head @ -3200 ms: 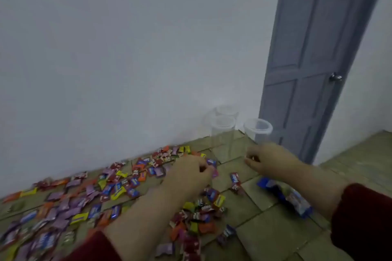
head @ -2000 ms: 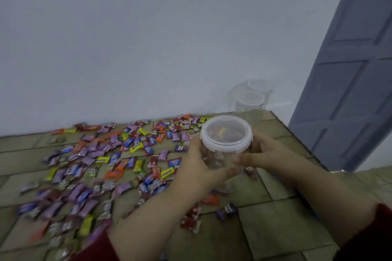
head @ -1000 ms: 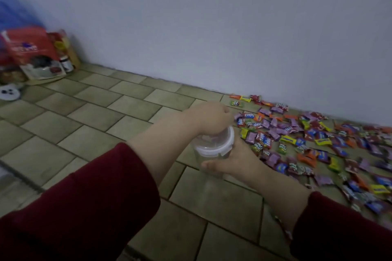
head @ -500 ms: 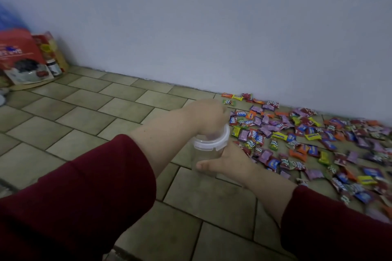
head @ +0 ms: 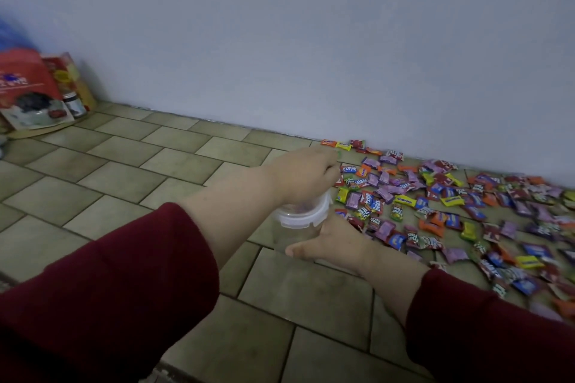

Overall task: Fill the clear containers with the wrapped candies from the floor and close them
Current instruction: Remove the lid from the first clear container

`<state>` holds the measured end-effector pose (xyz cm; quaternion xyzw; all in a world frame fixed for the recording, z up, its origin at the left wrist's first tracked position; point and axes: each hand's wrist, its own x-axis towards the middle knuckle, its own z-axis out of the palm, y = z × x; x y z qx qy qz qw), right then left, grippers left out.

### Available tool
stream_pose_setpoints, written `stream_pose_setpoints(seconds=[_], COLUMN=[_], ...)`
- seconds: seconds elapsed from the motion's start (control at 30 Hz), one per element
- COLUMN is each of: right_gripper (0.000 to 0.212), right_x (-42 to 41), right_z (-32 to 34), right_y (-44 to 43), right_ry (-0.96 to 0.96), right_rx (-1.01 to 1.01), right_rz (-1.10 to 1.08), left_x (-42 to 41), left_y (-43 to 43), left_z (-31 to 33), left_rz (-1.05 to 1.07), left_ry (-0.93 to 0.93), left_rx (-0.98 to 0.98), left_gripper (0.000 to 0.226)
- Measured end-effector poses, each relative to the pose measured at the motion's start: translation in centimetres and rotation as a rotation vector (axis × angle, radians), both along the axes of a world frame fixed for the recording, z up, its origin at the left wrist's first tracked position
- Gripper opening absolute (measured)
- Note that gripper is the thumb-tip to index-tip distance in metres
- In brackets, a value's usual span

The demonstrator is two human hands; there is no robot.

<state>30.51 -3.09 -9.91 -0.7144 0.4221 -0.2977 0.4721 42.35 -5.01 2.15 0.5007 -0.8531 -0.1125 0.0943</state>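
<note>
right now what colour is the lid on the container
White lid, on the clear container; seen best in the head view.

One clear container (head: 295,235) stood upright, white lid (head: 303,217) on top. Many wrapped candies (head: 451,205), multicoloured, lay scattered flat across the floor (head: 155,165) alongside.
</note>
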Motion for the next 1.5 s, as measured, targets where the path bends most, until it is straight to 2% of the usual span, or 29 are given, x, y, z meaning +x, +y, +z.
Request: stream_pose_setpoints(seconds=[0.07, 0.17, 0.27, 0.33, 0.4, 0.43, 0.47, 0.53, 0.57, 0.63, 0.7, 0.77, 0.83, 0.87, 0.93, 0.97, 1.0, 1.03, 1.07, 1.2, 1.3, 1.4, 1.5], right_gripper=[0.074, 0.075, 0.079, 0.075, 0.053, 0.037, 0.033, 0.042, 0.04, 0.026, 0.05, 0.045, 0.06, 0.066, 0.044, 0.051, 0.073, 0.087, 0.091, 0.072, 0.077, 0.069, 0.084], right_x=[0.2, 0.5, 1.0, 1.2, 2.1, 2.5, 3.1, 3.4, 3.4, 3.4, 3.6, 4.2, 4.6, 4.5, 3.4, 2.4, 1.4, 0.5, 0.0, -0.5, -0.7, -0.7, -0.6], right_z=[0.0, -0.2, -0.5, -0.2, 0.1, 0.7, 1.5, 1.4, 1.2, 1.5, 1.6, 2.3, 2.6, 2.1, 0.2, -0.4, -1.0, -0.8, -0.5, 0.7, 1.0, 0.9, 0.3], right_y=[0.3, 0.3, 0.4, 0.7, 1.1, 1.3, 1.7, 1.4, 1.2, 1.3, 1.1, 1.1, 0.9, 0.6, 0.1, 0.1, -0.2, 0.0, -0.1, -0.7, -1.5, -2.1, -2.0], right_ry=[-0.005, 0.043, 0.002, -0.009, 0.141, 0.28, 0.378, 0.628, 0.685, 0.783, 0.874, 0.946, 1.008, 0.949, 0.608, 0.379, 0.185, 0.053, 0.015, -0.015, 0.08, 0.163, 0.137], right_rx=[-0.025, -0.094, -0.201, -0.237, -0.428, -0.559, -0.689, -1.07, -1.223, -1.379, -1.332, -1.199, -0.995, -0.914, -0.669, -0.456, -0.342, -0.201, -0.135, -0.048, 0.014, 0.072, 0.049], right_rz=[-0.014, -0.073, -0.068, -0.088, -0.112, -0.162, -0.19, -0.205, -0.221, -0.237, -0.198, -0.15, -0.036, -0.031, -0.129, -0.121, -0.155, -0.106, -0.067, 0.024, 0.048, 0.019, -0.015], left_x=[1.4, 3.3, 4.2, 4.2, 3.7, 3.5, 3.4, 3.2, 3.3, 3.7, 4.3, 4.6, 4.7, 4.8, 5.3, 5.8, 6.6, 7.4, 8.3, 10.0, 10.0, 10.0, 10.0], left_y=[1.3, 3.5, 5.0, 5.6, 6.1, 6.3, 6.5, 6.8, 6.9, 6.7, 6.0, 5.3, 4.7, 4.8, 4.6, 4.4, 4.1, 3.8, 3.5, 2.9, 2.5, 2.0, 1.6], left_z=[-0.5, -1.1, -1.7, -2.2, -2.7, -3.1, -3.5, -4.1, -4.4, -4.7, -4.7, -4.3, -3.7, -3.4, -2.9, -2.8, -2.9, -3.1, -3.4, -4.9, -4.9, -4.6, -5.1], left_rz=[-0.025, -0.089, -0.124, -0.138, -0.147, -0.145, -0.133, -0.106, -0.108, -0.131, -0.159, -0.216, -0.288, -0.312, -0.314, -0.306, -0.317, -0.332, -0.336, -0.331, -0.401, -0.438, -0.433], left_ry=[0.0, -0.088, -0.206, -0.288, -0.383, -0.442, -0.513, -0.611, -0.647, -0.705, -0.73, -0.693, -0.601, -0.514, -0.283, -0.182, -0.108, -0.052, -0.03, -0.189, -0.271, -0.343, -0.363], left_rx=[-0.146, -0.331, -0.449, -0.56, -0.639, -0.67, -0.698, -0.731, -0.739, -0.757, -0.816, -0.887, -0.904, -0.866, -0.778, -0.746, -0.699, -0.647, -0.612, -0.687, -0.804, -0.935, -0.975], left_gripper=[0.028, 0.055, 0.054, 0.052, 0.053, 0.052, 0.051, 0.054, 0.056, 0.054, 0.046, 0.046, 0.053, 0.056, 0.056, 0.055, 0.054, 0.055, 0.055, 0.054, 0.045, 0.042, 0.04])
